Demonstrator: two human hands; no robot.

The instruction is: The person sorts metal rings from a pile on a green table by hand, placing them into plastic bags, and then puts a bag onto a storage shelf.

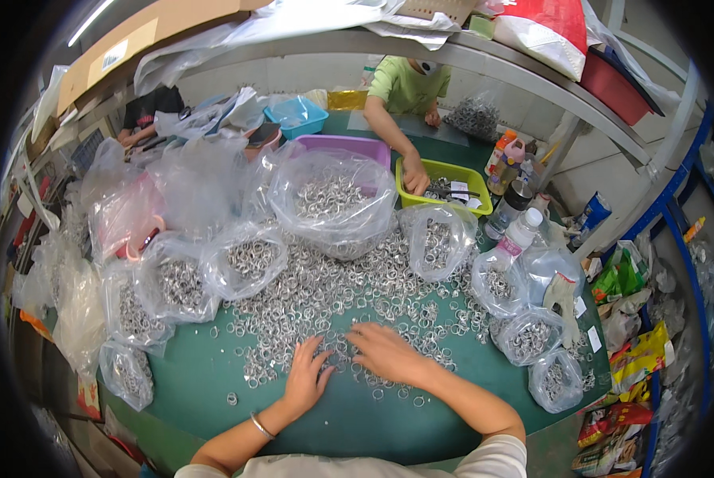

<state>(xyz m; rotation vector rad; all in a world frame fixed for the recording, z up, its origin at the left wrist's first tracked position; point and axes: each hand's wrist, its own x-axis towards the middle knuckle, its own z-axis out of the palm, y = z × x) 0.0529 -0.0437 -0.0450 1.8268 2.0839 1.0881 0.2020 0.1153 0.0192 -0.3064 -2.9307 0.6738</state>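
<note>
Through the head camera I see two bare hands of the wearer, working on a green table [194,378]. The left hand [305,378] lies palm down at the near edge of the loose pile, with its fingers spread and a little bent; one silver bracelet [262,426] is on its wrist. The right hand [385,352] is just beside it, also palm down, with fingers stretched toward the left. Both hands are loosely opened, and I see neither of them closed around anything; if some piece is under the fingertips, I cannot tell.

The metal rings [321,295] are too many for me to count. They are small, thin, round and silver-grey, shiny, lying over each other in the middle of the table, thick at the far side and scattered more thinly near the hands.

Around the pile I count nine open clear bags with rings inside: four at the left, one large bag [333,199] behind the pile, one to the right of that, and three along the right side. Farther back are three basins: one blue [297,118], one purple [345,145] and one lime-green [478,177]. One co-worker in a green shirt [409,89] has a hand in the lime-green one. One white glove [562,299] lies at the right.
</note>
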